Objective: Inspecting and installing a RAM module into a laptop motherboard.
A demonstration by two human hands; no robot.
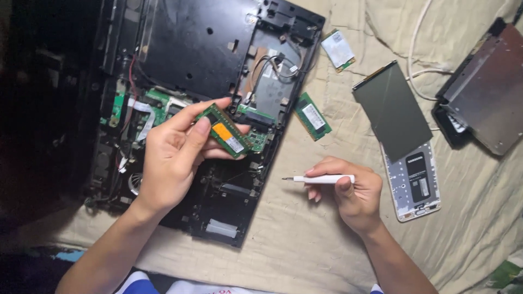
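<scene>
My left hand (173, 158) holds a green memory module (226, 132) with an orange label between thumb and fingers, just above the opened black laptop chassis (207, 71). My right hand (348, 190) grips a small white screwdriver (321, 178), tip pointing left toward the laptop's right edge, over the beige cloth (305, 234). The laptop lies bottom side up with its boards and cables exposed.
A second green memory module (312, 116) lies on the cloth right of the laptop. Further right are a small wireless card (338, 50), a grey flat panel (391, 109), a white phone back (417, 182), a white cable (415, 49) and a drive unit (485, 92).
</scene>
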